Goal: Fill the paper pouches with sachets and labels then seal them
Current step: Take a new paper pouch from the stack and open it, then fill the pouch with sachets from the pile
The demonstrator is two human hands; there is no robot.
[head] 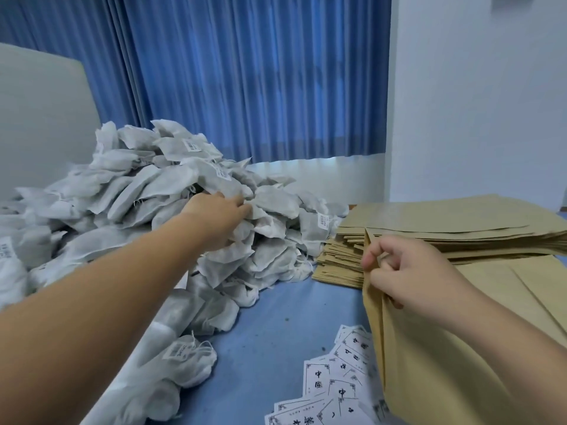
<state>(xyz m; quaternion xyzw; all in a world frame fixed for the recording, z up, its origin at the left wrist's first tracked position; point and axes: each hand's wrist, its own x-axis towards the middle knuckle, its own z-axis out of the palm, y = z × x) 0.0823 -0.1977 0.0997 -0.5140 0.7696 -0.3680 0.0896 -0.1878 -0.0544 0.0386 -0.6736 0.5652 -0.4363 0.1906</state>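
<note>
Left hand (221, 216), fingers outstretched, is touching the heap of soft, seemingly light white fabric sachets (171, 191); right hand (408, 277) is pinching the mouth of a flimsy brown paper pouch (445, 363).

Sachets (171, 191): one heap, well past counting; dozens show, several with a small printed tag;
Paper pouches (429, 222): one fanned stack, too many to count;
Held pouch (429, 363): one, in the right hand (408, 271);
Labels (343, 378): one loose scatter; about ten show, some cut by the frame edge;
Hands: two, the left hand (221, 216) and the right hand;
Curtain (245, 72): one
</note>
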